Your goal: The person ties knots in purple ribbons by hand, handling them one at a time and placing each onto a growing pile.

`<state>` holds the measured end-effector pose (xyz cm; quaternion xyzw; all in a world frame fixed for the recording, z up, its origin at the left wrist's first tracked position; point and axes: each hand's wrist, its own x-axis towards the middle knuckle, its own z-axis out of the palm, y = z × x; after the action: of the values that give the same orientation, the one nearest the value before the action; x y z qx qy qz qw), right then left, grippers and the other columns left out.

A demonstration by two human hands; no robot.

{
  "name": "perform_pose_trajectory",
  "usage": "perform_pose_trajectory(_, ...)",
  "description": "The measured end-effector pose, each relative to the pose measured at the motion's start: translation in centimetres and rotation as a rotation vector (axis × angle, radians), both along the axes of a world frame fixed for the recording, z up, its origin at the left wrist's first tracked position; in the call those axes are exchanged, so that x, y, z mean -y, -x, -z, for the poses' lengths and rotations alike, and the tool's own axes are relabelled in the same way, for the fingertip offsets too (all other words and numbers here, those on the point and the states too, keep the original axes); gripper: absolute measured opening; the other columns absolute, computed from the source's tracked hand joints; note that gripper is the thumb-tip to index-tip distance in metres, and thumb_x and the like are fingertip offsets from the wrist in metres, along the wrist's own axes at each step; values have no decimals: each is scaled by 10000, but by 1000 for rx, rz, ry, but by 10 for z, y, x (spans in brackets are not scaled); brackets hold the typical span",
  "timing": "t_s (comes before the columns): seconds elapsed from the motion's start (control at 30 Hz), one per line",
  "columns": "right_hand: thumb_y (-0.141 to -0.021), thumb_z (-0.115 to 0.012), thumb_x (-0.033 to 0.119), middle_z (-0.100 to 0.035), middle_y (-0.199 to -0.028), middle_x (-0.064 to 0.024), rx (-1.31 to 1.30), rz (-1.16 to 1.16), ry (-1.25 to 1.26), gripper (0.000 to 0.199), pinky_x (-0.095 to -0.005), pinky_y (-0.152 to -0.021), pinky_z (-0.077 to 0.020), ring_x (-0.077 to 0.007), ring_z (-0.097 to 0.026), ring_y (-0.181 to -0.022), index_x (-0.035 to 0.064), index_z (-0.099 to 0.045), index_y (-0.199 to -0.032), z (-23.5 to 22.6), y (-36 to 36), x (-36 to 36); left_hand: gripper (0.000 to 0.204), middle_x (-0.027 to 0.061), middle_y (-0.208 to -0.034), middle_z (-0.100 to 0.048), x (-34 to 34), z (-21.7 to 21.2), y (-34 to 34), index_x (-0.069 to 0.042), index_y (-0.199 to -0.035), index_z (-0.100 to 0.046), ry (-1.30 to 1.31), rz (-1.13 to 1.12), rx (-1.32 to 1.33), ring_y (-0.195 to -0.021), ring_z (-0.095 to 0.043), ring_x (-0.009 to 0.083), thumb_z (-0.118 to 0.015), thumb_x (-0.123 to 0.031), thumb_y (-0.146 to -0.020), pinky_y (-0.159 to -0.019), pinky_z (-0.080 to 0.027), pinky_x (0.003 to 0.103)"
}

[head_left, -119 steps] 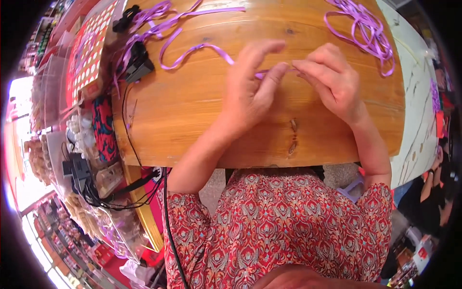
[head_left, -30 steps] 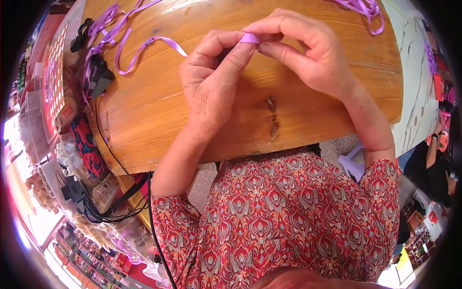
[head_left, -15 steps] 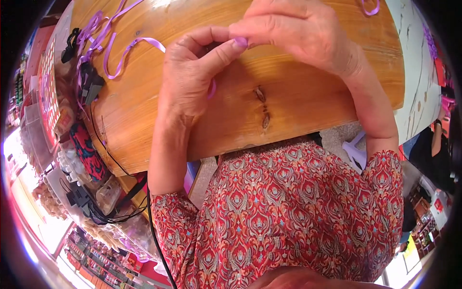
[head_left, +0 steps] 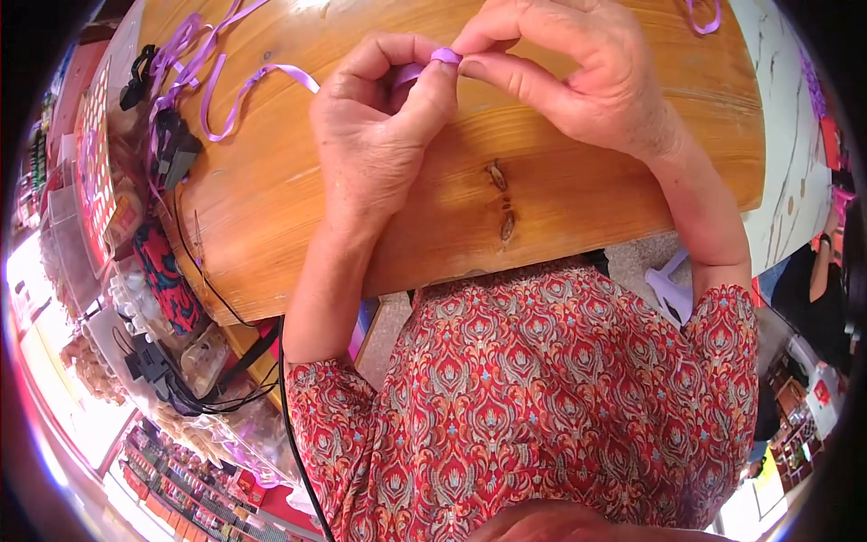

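Observation:
Above the wooden table [head_left: 578, 199], my left hand [head_left: 375, 144] pinches a narrow purple ribbon [head_left: 444, 56] between thumb and forefinger. The ribbon makes a small loop over the thumb tip, and another stretch of it shows inside the curled fingers. My right hand [head_left: 596, 86] meets it from the right, thumb and forefinger closed at the edge of the loop; the bit between these fingertips is mostly hidden. A length of ribbon [head_left: 287, 70] runs out behind my left hand onto the table, with a small knot along it.
More purple ribbon [head_left: 185, 54] lies loosely at the far left, near a black device [head_left: 174, 149] and a dark cable. Bags and a red-and-black patterned pouch [head_left: 167, 280] crowd the left edge. A ribbon loop [head_left: 704, 18] lies far right, beside a white marbled surface [head_left: 786, 117].
My left hand has turned and shifted slightly, lifting the ribbon loop up over its thumb tip. The right hand's thumb has come into view, and its fingers now pinch at the loop's edge.

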<state>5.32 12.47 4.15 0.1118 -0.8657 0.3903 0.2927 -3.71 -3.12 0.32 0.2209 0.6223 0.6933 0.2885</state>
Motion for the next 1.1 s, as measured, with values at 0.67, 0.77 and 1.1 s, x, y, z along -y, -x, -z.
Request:
perform_pose_trajectory(0.67,-766,-618,53,-610,-796,-87,-353,-148,107,90,-261,-647,-456,-167,-588,-726,14,-601,-845,42,14,-10,118,-29,-807,-570,-2,0,-4,5,-905,-595,-114,26,-2,-714,-500,20,-639,20,-797,-631,-403,150)
perform_pose_trajectory(0.77,-762,-618,25,-607,-804,-86,171,4,339,160,-259,-645,-454,-178,-588,-730,15,-598,-920,-7,-5,5,117,-31,-799,-571,2,0,-3,0,-908,-597,-129,3,12,-714,-497,17,-640,14,-800,-631,-398,147)
perform_pose_trajectory(1.1,-709,-620,-36,-578,-794,-77,-35,69,-17,216,-296,-634,-429,-236,-572,-729,35,-587,-910,0,-4,4,122,-6,-865,-589,-2,3,-5,12,-918,-596,-148,47,-67,-770,-536,36,-635,23,-803,-694,-428,162)
